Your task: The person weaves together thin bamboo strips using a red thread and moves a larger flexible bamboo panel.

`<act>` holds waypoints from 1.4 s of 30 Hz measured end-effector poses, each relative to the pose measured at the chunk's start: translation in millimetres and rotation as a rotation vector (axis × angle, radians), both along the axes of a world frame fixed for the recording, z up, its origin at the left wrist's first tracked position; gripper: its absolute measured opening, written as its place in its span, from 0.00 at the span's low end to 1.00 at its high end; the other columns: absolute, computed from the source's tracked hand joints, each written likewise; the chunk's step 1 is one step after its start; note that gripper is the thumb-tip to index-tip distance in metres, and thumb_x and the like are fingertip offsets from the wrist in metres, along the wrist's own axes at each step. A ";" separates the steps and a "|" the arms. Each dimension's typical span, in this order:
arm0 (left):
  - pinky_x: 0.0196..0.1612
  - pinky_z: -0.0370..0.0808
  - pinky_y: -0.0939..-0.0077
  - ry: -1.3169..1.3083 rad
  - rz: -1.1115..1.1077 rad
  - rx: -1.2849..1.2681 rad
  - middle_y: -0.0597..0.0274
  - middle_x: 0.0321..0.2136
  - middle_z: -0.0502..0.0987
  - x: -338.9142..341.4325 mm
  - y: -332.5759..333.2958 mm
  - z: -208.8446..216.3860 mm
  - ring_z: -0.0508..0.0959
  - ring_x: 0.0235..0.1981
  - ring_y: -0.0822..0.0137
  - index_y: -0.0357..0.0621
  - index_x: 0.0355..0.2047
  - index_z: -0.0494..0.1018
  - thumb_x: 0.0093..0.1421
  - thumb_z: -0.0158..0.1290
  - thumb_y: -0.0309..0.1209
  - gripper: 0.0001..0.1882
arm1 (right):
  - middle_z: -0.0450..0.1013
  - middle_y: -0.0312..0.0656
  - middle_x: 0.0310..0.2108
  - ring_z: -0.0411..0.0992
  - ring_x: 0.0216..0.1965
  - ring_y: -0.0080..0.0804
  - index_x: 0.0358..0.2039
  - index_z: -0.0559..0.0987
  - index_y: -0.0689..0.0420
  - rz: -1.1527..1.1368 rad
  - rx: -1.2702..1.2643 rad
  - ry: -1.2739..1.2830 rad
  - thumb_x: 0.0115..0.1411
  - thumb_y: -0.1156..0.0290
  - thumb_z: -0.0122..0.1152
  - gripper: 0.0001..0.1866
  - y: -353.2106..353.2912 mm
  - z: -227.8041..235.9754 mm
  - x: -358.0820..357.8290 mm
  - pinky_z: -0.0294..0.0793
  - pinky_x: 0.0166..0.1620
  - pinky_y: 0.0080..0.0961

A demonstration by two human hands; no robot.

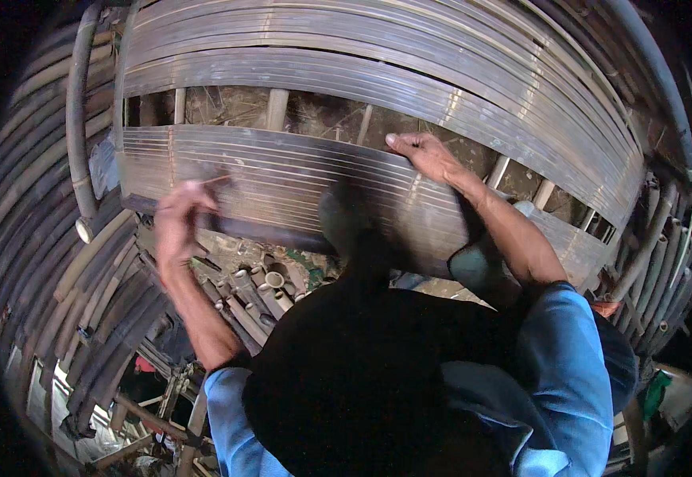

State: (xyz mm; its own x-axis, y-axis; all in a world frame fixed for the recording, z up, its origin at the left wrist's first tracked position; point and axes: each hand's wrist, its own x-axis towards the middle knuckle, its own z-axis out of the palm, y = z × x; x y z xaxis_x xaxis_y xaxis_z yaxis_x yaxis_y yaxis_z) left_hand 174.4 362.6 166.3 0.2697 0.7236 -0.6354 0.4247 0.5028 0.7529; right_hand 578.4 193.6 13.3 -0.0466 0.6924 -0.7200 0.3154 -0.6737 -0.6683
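Observation:
A band of thin bamboo slats stretches sideways in front of me, lashed across at intervals. My left hand is at its near left part, smeared by motion with the fingers bent. A thin reddish strand shows by those fingertips; whether they grip it is unclear. My right hand rests at the band's far edge, right of the middle, fingers curled and closed. What sits between them is hidden. Beyond the gap, a wider slatted panel lies on cross bars.
Stacked bamboo poles line the left side, with more poles at the right. An upright pole stands beside the slats' left end. Cut bamboo pieces lie on the ground near me. A dark rounded shape overlaps the near slats.

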 end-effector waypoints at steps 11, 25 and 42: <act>0.50 0.75 0.61 0.350 -0.583 0.704 0.50 0.42 0.82 137.3 13.9 -105.7 0.80 0.43 0.50 0.45 0.44 0.82 0.61 0.54 0.24 0.13 | 0.82 0.47 0.34 0.79 0.41 0.42 0.62 0.74 0.48 0.001 0.110 -0.121 0.61 0.62 0.58 0.27 21.7 -10.7 -20.0 0.76 0.51 0.35; 0.47 0.78 0.51 0.336 -0.618 0.638 0.43 0.35 0.82 199.8 -27.2 -181.0 0.81 0.38 0.42 0.46 0.34 0.84 0.56 0.54 0.31 0.10 | 0.81 0.46 0.33 0.79 0.35 0.32 0.39 0.82 0.63 -0.129 0.306 0.011 0.64 0.69 0.57 0.11 25.4 -10.4 -31.0 0.77 0.41 0.32; 0.52 0.73 0.47 0.305 -0.741 0.356 0.35 0.42 0.78 220.7 -17.5 -201.3 0.76 0.45 0.37 0.35 0.42 0.77 0.59 0.52 0.34 0.16 | 0.75 0.36 0.40 0.69 0.38 0.23 0.58 0.74 0.56 -0.154 0.316 -0.089 0.56 0.75 0.69 0.28 31.0 -11.6 -27.6 0.72 0.44 0.27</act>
State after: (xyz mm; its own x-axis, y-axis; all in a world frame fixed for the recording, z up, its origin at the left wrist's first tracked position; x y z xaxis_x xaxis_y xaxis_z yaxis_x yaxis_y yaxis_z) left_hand 395.2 345.2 -34.9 0.6044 0.5982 -0.5262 0.7572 -0.2260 0.6129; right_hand 550.8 224.7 1.6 0.1288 0.8753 -0.4661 0.2931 -0.4826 -0.8253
